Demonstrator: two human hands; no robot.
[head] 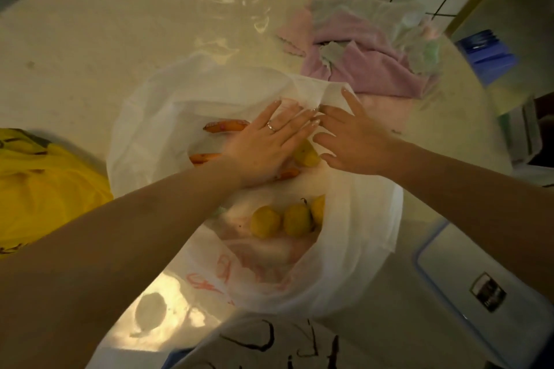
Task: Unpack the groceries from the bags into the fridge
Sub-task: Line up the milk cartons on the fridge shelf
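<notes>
A white plastic bag (pixel 353 237) with red print lies open on the table. Inside it lie orange carrots (pixel 226 126) at the back and several yellow pears (pixel 295 220) toward the front. My left hand (pixel 266 144), with a ring on one finger, reaches into the bag with straight fingers over the carrots and over one pear (pixel 307 156). My right hand (pixel 350 141) is beside it, fingers straight and spread, touching the bag's far right rim. Neither hand holds anything.
A yellow bag (pixel 45 189) sits at the left edge of the pale table (pixel 75 54). Pink and green cloths (pixel 359 60) under clear plastic lie at the back right. A blue container (pixel 488 54) and a white appliance (pixel 479 284) stand to the right. White tiles line the back wall.
</notes>
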